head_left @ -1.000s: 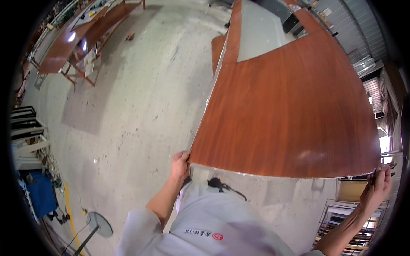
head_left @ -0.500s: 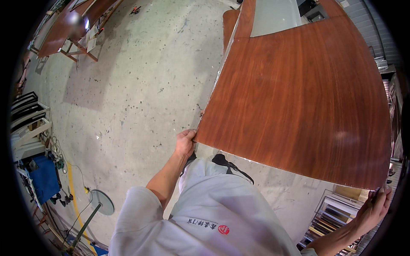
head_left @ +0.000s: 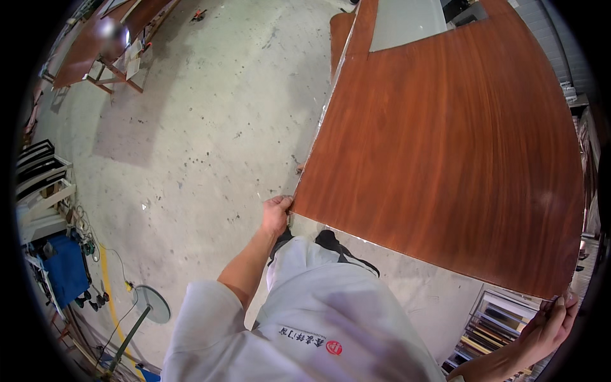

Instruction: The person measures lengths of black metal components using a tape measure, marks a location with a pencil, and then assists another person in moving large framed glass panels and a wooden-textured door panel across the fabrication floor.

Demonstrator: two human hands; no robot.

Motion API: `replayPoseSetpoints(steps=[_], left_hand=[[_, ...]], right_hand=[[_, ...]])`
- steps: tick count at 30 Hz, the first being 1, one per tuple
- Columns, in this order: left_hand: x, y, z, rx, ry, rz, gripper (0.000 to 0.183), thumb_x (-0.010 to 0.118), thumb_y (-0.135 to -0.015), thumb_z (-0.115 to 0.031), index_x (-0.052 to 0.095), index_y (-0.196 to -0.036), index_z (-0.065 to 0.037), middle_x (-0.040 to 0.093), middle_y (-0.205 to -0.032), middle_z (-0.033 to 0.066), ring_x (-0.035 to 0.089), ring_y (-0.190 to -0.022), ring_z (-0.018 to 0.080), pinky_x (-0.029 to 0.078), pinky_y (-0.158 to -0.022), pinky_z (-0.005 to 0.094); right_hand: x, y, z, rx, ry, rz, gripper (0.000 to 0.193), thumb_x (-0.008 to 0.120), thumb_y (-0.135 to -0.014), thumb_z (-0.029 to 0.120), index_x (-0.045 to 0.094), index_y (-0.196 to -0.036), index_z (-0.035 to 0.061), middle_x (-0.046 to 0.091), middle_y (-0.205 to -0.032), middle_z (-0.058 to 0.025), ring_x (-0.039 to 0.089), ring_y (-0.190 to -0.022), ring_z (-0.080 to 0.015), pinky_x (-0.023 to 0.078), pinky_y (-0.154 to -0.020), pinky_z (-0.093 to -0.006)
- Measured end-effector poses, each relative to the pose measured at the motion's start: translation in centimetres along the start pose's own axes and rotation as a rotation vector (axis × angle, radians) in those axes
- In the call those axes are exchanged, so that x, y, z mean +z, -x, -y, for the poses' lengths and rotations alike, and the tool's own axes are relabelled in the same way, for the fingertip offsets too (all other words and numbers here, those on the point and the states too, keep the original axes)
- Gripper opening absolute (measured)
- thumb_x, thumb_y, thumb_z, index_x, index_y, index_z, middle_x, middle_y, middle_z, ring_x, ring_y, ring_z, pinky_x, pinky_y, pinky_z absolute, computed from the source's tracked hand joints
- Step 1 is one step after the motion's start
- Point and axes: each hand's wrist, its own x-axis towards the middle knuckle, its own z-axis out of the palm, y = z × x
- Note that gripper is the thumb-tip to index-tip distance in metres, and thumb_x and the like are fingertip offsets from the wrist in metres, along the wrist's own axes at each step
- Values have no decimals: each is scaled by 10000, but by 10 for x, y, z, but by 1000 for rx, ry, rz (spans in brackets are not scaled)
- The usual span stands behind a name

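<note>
A large reddish-brown wood-grain panel [head_left: 439, 159] stretches in front of me, its long left edge pale and rough. A straight-sided pale area [head_left: 407, 25] shows within its far end; whether that is glass or an opening, I cannot tell. My left hand [head_left: 276, 216] pinches the near left corner, thumb and curled fingers closed on the edge. At the near right corner, my right hand [head_left: 552, 323] has its fingers closed round the edge, partly in shadow. Between the hands, the near edge runs across in front of my waist.
Another brown panel lies on a wooden stand [head_left: 114, 79] at far left. White and black frames [head_left: 48, 181], a blue cloth-like item [head_left: 65, 270] and a round-based stand [head_left: 153, 304] line the left side. A rack of long strips [head_left: 493, 331] stands near right. Grey spotted floor [head_left: 197, 153] spreads left.
The panel's near right corner has come down toward me and slightly left, with my right hand moving along. My left hand stays almost in place at its corner.
</note>
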Motion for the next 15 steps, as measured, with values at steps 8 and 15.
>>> replayPoseSetpoints(steps=[8,15], left_hand=[[-7,-4,-2,-52,-115,14,164,602,-903,-73,675,-869,71,654,-787,59,550,-679,112,435,-615,255],[-4,-4,-5,-49,-217,35,168,610,-880,-68,695,-884,77,656,-787,42,546,-676,104,437,-624,250]], right_hand=[[7,13,25,-34,74,-65,162,582,-873,57,618,-1020,-2,605,-827,-38,534,-681,-61,396,-618,-173],[62,29,68,-201,68,-185,136,649,-724,5,653,-836,-71,601,-634,-120,514,-450,-121,373,-402,-175]])
